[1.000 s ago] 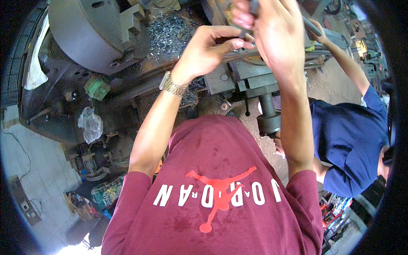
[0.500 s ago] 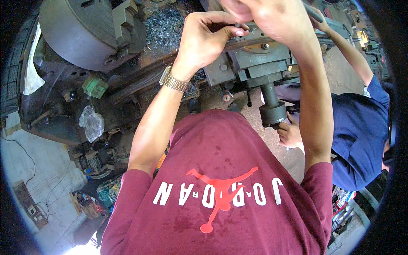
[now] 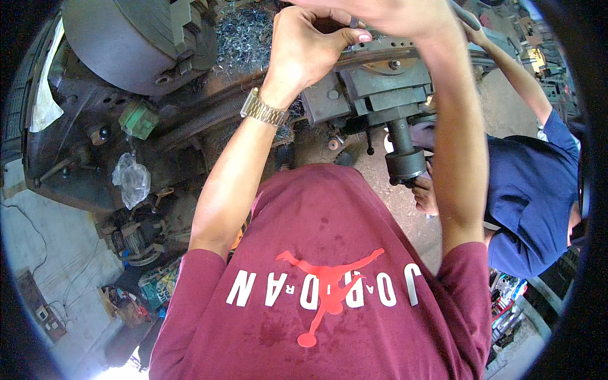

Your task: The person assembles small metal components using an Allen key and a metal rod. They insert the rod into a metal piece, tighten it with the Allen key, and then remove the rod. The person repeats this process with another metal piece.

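Note:
My left hand, a metal watch on its wrist, is raised over the grey lathe carriage. Its fingers pinch a small dark part just above a curved metal edge of the carriage. My right hand sits right beside it at the top edge, partly cut off. It is closed over a dark bar that sticks out to its right. Both forearms rise from my maroon shirt.
A large grey lathe chuck is at top left, with metal shavings beside it. A person in a blue shirt crouches at right, one hand by a dark cylinder under the carriage. Clutter lies on the floor at lower left.
Both hands have drifted up toward the top edge of the picture and sit closer together; the carriage and chuck appear larger. The blue-shirted person's hand stays by the cylinder.

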The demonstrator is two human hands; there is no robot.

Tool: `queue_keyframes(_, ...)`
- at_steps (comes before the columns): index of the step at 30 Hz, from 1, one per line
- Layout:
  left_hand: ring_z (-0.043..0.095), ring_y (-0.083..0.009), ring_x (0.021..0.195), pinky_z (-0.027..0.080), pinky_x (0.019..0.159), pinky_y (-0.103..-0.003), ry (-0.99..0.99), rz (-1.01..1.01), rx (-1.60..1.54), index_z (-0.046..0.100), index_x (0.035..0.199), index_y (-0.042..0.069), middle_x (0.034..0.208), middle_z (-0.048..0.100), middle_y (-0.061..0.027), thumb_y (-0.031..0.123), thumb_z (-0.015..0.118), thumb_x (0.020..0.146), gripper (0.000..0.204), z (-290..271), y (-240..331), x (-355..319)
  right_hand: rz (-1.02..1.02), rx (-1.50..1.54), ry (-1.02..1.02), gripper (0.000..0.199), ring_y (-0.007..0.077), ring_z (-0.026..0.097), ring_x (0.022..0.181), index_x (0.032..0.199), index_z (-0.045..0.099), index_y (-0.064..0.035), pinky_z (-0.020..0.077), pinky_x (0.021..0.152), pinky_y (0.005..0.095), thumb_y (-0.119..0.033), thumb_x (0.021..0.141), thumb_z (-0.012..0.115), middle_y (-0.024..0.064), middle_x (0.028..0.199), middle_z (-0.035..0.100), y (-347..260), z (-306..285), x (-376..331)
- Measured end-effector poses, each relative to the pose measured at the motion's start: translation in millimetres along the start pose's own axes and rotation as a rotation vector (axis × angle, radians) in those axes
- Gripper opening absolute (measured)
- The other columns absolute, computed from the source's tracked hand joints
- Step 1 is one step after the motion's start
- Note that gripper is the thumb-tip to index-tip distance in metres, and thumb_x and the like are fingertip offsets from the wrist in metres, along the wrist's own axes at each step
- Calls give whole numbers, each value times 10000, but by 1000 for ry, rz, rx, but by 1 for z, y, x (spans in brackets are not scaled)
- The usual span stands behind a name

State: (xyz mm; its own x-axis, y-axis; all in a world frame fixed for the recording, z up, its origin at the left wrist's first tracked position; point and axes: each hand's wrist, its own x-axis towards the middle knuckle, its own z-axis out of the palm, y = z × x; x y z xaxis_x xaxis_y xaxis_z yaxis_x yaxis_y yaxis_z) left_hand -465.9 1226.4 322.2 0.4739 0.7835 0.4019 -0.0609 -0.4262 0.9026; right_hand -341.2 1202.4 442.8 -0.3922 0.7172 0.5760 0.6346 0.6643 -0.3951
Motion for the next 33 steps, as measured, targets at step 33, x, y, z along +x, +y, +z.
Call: queue_keyframes(33, 672, -96, 961, 542, 859, -271, -333, -58, -209, 721, 1120, -29, 1050, 755, -78, -49, 619, 950, 199, -9, 14, 6, -87, 455, 789, 231, 70, 437, 671, 719, 527, -4, 329, 592, 245, -14, 920, 640, -6, 723, 493, 3, 25, -38)
